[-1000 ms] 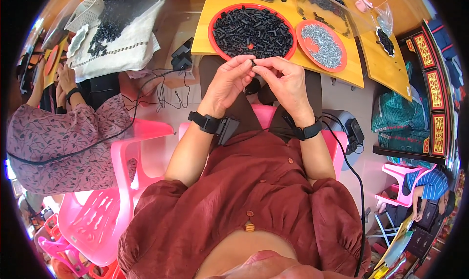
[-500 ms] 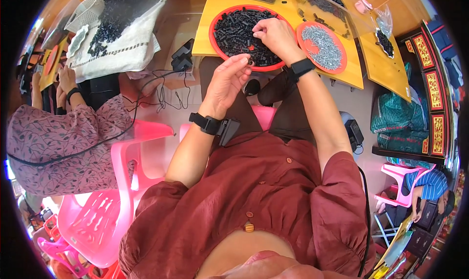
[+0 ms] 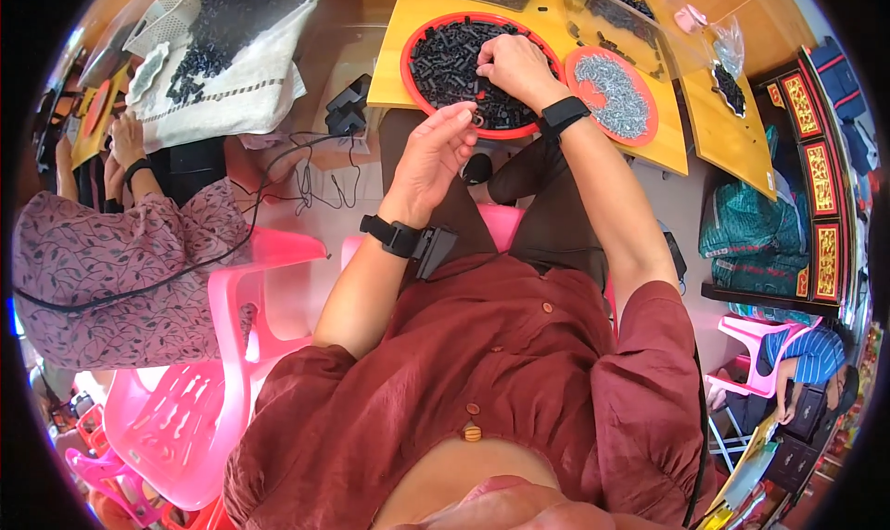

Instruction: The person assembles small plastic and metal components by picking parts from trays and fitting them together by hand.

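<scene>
A round red tray (image 3: pixel 406 66) full of small black tube-shaped pieces (image 3: pixel 454 52) lies on the yellow table in front of me. Over the middle of it is my right hand (image 3: pixel 522 70), fingertips pinched together just above the pieces; whatever is between them is hidden. My left hand (image 3: pixel 434 154) is raised at the tray's near edge, thumb and fingers closed on a tiny ring-like thing too small to name. To the right, a smaller orange-red tray (image 3: pixel 586 89) holds silvery metal screw-like pieces (image 3: pixel 619 103). A small red bit shows among the black pieces near my left fingertips.
The yellow table (image 3: pixel 394 85) carries clear bins (image 3: pixel 612 20) at the back. At the left, a person (image 3: pixel 120 270) works beside a pale cloth (image 3: pixel 250 103) piled with black pieces. A pink chair (image 3: pixel 176 419) stands at my left. Cables (image 3: pixel 324 173) hang near the table.
My right hand has shifted slightly left over the tray, staying pinched. My left hand stays almost in place. The view has moved a little.
</scene>
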Tool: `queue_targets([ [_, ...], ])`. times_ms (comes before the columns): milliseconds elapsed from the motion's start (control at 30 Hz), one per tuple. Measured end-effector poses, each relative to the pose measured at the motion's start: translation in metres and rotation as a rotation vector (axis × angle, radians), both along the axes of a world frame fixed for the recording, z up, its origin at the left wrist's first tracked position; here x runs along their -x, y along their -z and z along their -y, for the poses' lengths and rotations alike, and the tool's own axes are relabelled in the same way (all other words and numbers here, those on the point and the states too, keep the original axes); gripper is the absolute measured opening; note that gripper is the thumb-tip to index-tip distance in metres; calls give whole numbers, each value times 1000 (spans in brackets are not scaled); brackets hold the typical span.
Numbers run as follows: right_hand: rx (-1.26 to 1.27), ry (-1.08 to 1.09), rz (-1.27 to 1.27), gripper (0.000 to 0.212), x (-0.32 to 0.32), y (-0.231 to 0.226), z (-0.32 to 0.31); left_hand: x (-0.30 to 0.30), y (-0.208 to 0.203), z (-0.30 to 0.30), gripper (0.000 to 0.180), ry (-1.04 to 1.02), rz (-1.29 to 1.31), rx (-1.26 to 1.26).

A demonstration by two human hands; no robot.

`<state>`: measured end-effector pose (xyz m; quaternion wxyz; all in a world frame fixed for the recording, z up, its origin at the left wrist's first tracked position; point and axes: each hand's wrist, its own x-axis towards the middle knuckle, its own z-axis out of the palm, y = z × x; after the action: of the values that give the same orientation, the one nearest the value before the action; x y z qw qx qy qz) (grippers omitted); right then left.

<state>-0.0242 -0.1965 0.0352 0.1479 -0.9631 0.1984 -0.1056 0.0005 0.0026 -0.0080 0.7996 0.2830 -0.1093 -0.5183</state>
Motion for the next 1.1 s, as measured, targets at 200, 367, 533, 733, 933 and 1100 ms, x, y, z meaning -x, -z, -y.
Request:
queue_targets([
  [200,0,-30,182,17,12,-5,-2,1,-1,1,23,-25,-14,-18],
  [367,-419,-25,405,13,51,-15,-38,2,-5,1,22,-99,1,3],
  [533,-783,65,511,11,94,-31,-89,3,-4,2,22,-116,26,27],
  [733,-778,33,563,15,104,-16,-103,3,-1,2,20,-96,80,53],
  [933,-700,19,666,20,100,-14,-108,4,-2,2,17,-104,95,61],
  [1100,-667,41,685,23,100,-15,-110,4,-4,2,17,-102,97,65],
])
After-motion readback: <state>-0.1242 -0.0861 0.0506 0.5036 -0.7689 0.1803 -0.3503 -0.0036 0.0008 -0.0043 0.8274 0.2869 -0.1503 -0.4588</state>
